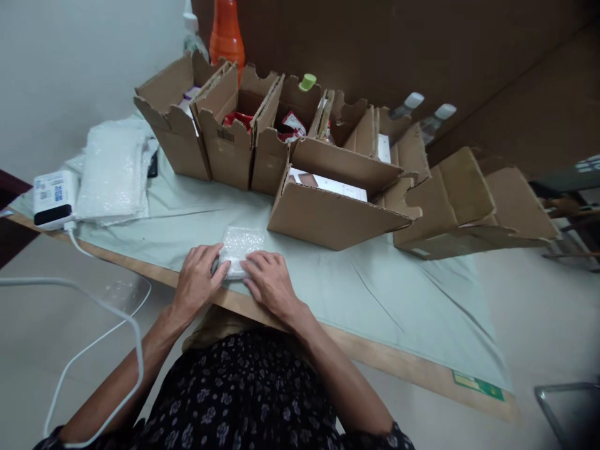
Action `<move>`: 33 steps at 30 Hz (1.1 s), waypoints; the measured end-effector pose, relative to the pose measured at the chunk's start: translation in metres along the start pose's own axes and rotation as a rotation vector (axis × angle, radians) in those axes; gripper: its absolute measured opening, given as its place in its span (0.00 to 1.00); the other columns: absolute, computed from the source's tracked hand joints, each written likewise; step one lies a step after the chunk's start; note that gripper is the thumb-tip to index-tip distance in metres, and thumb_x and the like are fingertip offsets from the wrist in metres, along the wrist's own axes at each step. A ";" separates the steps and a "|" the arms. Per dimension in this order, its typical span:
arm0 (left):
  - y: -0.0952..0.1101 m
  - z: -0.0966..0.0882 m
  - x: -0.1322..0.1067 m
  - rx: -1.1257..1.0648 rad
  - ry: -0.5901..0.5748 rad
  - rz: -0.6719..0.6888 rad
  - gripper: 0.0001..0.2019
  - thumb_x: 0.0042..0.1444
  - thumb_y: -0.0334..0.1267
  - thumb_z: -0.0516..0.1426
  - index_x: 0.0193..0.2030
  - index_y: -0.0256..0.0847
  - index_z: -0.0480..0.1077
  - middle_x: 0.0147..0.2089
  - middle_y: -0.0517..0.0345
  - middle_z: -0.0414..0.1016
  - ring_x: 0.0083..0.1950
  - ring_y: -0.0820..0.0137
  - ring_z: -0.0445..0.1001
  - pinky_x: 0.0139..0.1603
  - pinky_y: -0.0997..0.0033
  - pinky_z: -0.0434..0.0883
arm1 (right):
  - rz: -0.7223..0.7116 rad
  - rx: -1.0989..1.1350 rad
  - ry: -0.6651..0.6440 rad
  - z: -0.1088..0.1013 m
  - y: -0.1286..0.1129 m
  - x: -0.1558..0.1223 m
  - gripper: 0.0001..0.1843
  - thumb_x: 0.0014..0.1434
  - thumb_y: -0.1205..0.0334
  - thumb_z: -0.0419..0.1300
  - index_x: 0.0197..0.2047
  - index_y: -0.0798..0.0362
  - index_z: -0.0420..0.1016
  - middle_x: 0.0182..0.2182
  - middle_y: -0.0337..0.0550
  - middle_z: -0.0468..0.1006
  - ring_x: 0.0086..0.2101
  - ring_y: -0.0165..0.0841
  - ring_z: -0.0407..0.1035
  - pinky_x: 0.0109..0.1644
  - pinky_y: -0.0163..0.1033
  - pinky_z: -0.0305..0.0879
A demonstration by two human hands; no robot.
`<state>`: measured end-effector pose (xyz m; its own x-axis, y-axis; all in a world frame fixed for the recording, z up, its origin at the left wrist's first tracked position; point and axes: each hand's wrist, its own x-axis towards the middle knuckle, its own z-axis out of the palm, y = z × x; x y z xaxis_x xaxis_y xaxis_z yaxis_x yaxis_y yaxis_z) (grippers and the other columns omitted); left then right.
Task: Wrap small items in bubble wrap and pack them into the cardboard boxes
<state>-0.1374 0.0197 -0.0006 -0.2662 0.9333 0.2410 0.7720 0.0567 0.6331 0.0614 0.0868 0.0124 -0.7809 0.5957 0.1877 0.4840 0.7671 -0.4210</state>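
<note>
A small packet wrapped in bubble wrap (238,248) lies on the pale green cloth near the table's front edge. My left hand (199,279) rests on its left side, fingers curled round a dark object half hidden under them. My right hand (269,281) lies on the packet's right side, fingers stretched and pressed down on the wrap. Both hands touch the packet.
A row of open cardboard boxes (225,134) with small goods stands at the back, a larger open box (334,206) closer in. A stack of bubble wrap (115,169) and a white device (52,199) with a cable lie at the left. Bottles (227,31) stand behind.
</note>
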 end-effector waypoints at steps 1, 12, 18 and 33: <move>0.002 -0.003 -0.005 -0.064 0.029 -0.060 0.20 0.62 0.46 0.57 0.57 0.40 0.74 0.47 0.47 0.78 0.50 0.56 0.75 0.57 0.52 0.71 | 0.031 0.034 0.002 0.002 0.002 0.004 0.15 0.67 0.63 0.61 0.56 0.50 0.76 0.53 0.50 0.80 0.55 0.45 0.68 0.59 0.53 0.61; 0.047 0.011 -0.037 -1.181 -0.166 -0.737 0.24 0.49 0.49 0.69 0.49 0.37 0.75 0.47 0.48 0.83 0.49 0.59 0.81 0.54 0.60 0.76 | 0.416 0.511 0.164 -0.021 -0.019 -0.033 0.14 0.67 0.57 0.60 0.54 0.48 0.78 0.52 0.47 0.80 0.54 0.41 0.71 0.62 0.51 0.63; 0.058 0.009 -0.028 -0.707 -0.452 -0.326 0.14 0.52 0.41 0.64 0.45 0.41 0.79 0.41 0.56 0.83 0.41 0.64 0.79 0.43 0.70 0.76 | 0.382 0.766 0.021 -0.065 0.001 -0.054 0.46 0.54 0.48 0.72 0.72 0.46 0.61 0.65 0.49 0.70 0.55 0.39 0.71 0.59 0.45 0.68; 0.053 0.065 0.010 -0.378 -0.099 0.059 0.15 0.63 0.47 0.57 0.49 0.42 0.77 0.46 0.49 0.83 0.45 0.61 0.83 0.32 0.70 0.79 | 0.452 -0.137 0.788 -0.259 0.086 -0.045 0.28 0.60 0.56 0.63 0.63 0.48 0.68 0.42 0.43 0.80 0.34 0.36 0.73 0.40 0.42 0.71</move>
<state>-0.0612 0.0553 -0.0126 -0.1565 0.9618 0.2245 0.5123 -0.1153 0.8510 0.2402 0.1873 0.1978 -0.0354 0.7973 0.6026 0.7596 0.4132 -0.5022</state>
